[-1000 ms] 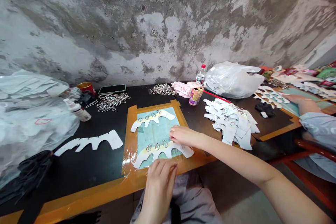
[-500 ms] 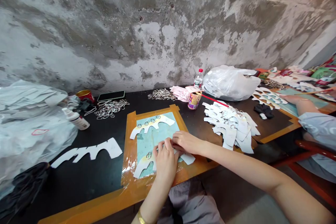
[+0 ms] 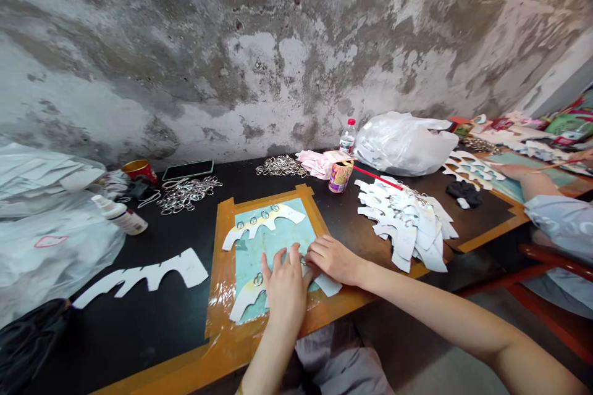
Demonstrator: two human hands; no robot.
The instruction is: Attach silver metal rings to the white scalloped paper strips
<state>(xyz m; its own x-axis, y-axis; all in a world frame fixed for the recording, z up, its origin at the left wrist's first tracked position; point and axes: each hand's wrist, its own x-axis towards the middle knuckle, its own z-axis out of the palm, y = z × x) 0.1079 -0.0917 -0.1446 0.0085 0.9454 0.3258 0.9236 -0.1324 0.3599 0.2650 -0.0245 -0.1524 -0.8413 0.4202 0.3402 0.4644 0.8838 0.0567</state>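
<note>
A near white scalloped piece [image 3: 245, 302] with a yellowish band lies on the pale blue mat [image 3: 271, 245]. It carries a metal ring [image 3: 258, 279] near its left end; its middle is covered by my hands. My left hand [image 3: 286, 289] rests over it with fingers spread and its thumb towards the right hand. My right hand [image 3: 336, 261] has its fingers bent together on the piece, right beside the left thumb; the fingertips' exact grip is partly hidden. A far scalloped piece [image 3: 291, 213], bearing several rings along its upper edge, lies higher on the mat.
A loose white piece [image 3: 178, 264] lies left on the black table. Metal ring piles [image 3: 188, 195], a white bottle [image 3: 121, 216] and a plastic bag [image 3: 60, 247] stand beyond. Right are a patterned can [image 3: 340, 177], a red stick [image 3: 377, 178], stacked white pieces [image 3: 403, 222] and a co-worker's sleeve [image 3: 556, 216].
My left hand's fingers have lifted and spread apart. My right hand stays by the piece's middle, with its fingers bent. The view has shifted slightly.
</note>
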